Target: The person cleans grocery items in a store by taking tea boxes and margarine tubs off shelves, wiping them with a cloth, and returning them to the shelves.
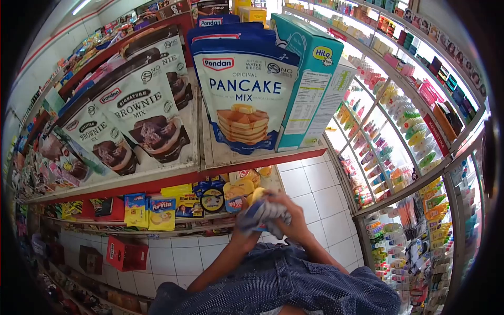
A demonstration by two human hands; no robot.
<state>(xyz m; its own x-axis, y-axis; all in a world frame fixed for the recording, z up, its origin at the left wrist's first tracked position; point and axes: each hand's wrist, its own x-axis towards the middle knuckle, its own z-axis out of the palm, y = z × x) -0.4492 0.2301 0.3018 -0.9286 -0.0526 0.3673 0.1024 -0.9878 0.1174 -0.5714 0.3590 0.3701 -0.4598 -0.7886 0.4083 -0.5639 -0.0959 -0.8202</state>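
Observation:
My right hand (293,220) is closed around a crumpled grey-and-white cloth (273,214), in front of my body and beside the lower shelf. Close against it, my left hand (245,235) is partly covered by the cloth and smeared by motion. Its fingers look bent around something that I cannot make out. A yellow rounded thing (255,196) shows just beyond the cloth; whether it is held or stands on the shelf is unclear. Nearest to the hands on the lower shelf are yellow-lidded tubs (239,189) and a dark round tub (212,200).
Above the hands, a pancake mix pouch (245,100) and a teal Hilo box (310,84) stand on the upper shelf (262,159). Brownie mix pouches (144,113) are at left. Glass-fronted cabinets (399,173) line the right. A red box (126,253) sits on the tiled floor (184,262).

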